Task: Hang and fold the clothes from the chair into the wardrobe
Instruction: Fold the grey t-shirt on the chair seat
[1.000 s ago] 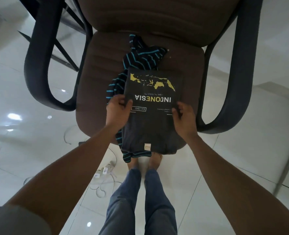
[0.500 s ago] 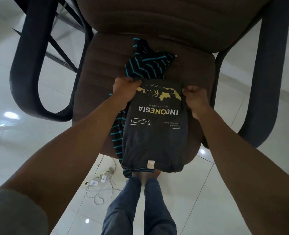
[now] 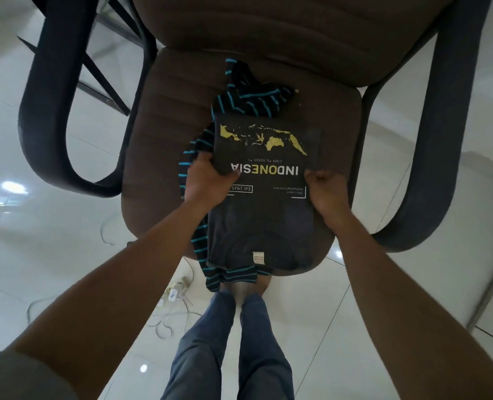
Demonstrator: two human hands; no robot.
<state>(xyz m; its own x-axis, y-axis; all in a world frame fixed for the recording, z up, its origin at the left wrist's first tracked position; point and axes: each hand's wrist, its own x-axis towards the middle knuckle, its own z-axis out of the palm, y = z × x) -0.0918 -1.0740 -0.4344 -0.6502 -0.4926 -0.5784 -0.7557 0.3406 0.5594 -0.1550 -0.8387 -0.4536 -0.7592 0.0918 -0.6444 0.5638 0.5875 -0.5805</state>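
Now both our hands are back at the sides of the folded T-shirt (image 3: 264,220); half a second ago they were up at its far corners, by the yellow map (image 3: 274,140). Our left hand (image 3: 207,183) has its grip clamped on the left edge, thumb on top. Our right hand (image 3: 324,192) has its grip curled shut on the right edge. The T-shirt lies on the striped shirt (image 3: 251,99), which is spread on the chair (image 3: 158,145), its near end hanging over the front of the seat. The fold looks no different, so we judge the far edge was only straightened. From this hold we could fold again or lift the T-shirt away. The wardrobe is out of view.
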